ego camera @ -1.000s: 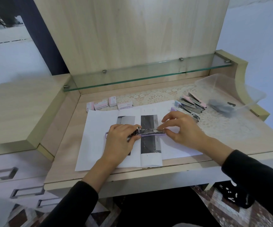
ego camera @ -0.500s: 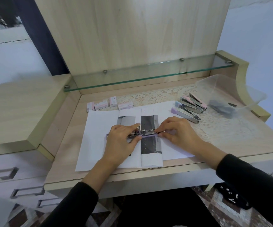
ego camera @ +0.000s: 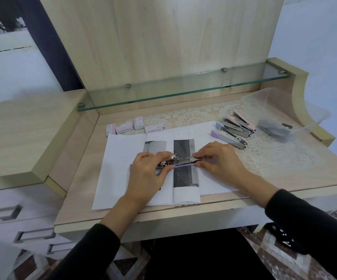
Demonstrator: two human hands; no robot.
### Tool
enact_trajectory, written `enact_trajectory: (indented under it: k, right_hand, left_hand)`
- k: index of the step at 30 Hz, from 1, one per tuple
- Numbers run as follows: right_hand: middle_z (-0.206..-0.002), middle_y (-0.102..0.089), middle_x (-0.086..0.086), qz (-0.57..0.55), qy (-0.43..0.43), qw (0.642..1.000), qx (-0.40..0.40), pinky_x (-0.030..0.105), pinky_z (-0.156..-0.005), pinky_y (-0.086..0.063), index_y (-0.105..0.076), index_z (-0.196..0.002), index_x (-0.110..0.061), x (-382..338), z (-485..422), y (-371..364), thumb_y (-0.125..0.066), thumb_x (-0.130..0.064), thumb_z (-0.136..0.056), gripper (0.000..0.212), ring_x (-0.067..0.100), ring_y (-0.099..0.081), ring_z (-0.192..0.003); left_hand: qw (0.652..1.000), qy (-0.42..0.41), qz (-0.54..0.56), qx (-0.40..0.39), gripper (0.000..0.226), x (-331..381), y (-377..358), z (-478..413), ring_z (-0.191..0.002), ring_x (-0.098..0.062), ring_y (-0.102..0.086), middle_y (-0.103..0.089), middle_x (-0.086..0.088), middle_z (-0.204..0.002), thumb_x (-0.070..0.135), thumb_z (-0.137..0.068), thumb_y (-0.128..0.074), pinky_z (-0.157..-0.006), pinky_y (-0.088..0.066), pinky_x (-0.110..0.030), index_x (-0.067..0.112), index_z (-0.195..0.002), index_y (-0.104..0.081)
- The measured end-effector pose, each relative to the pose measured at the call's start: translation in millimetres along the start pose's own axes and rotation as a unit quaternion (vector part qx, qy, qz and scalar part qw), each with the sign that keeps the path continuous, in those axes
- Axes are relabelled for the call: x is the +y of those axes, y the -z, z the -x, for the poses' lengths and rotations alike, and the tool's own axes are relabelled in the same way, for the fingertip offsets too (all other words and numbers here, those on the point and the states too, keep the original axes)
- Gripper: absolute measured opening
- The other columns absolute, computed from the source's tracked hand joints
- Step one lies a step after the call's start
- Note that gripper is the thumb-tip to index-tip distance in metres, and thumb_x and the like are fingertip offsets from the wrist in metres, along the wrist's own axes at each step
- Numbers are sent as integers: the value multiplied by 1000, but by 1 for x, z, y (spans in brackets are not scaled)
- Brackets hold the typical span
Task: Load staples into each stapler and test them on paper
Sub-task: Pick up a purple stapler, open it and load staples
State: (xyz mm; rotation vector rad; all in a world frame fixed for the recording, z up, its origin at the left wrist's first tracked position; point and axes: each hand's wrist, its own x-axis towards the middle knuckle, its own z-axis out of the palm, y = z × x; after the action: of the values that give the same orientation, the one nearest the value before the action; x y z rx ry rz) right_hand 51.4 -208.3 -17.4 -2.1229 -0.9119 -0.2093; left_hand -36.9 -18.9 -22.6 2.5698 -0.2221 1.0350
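Left grip (ego camera: 147, 174) curled round lilac stapler (ego camera: 183, 165) rear; right grip (ego camera: 222, 162) pinches front end, over paper (ego camera: 119, 154).

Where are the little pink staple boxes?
In the head view, the four small pink-and-white cardboard staple boxes sit in a row at the back left of the wooden desk, just beyond the far edge of the white paper sheet, below the glass shelf.

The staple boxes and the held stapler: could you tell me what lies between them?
In the head view, only the printed white paper lies between the staple boxes and the purple stapler.
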Motion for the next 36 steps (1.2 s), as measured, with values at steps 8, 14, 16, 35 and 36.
enact_trajectory:
  k: [8,14,16,35,36]
  right_hand:
    - [-76,-71,10,20,35,999,6,37,-68,-50,-74,-87,-8,2,0,-3,-77,-9,-69,18,30,-61,-72]
    - [-76,-71,9,23,37,999,6,35,-69,-48,-74,-87,-9,2,0,-3,-76,-11,-70,18,29,-60,-73]
    - [-77,-71,8,20,32,999,4,34,-70,-48,-74,-88,-10,2,0,-4,-76,-11,-70,17,28,-59,-74]
    - [-87,-67,4,47,11,999,-15,31,-80,-44,-70,-101,-15,-3,4,-3,-69,-12,-76,25,23,-58,-84]
    - [-88,-66,4,50,5,999,-17,31,-81,-43,-69,-102,-15,-3,3,-3,-69,-13,-77,25,23,-57,-86]
  left_hand:
    - [987,-106,-82,-89,37,-3,-2,-4,-75,-23,-59,-66,-7,-87,7,-76,-61,-70,-42,-33,23,-109,-67]
    - [984,-85,-98,-125,41,2,-2,-8,-72,-27,-58,-63,-8,-87,1,-71,-58,-65,-43,-36,25,-101,-71]
    - [983,-75,-99,-134,40,3,-3,-9,-72,-27,-58,-63,-7,-87,1,-69,-59,-64,-43,-36,23,-100,-71]
    - [960,163,-30,-226,51,-47,62,-2,-86,-11,-54,-65,6,-97,48,-71,-67,-81,-44,-30,22,-115,-63]
    - [956,178,-3,-233,42,-49,63,-2,-80,-7,-54,-65,6,-93,40,-73,-73,-77,-44,-23,20,-109,-66]
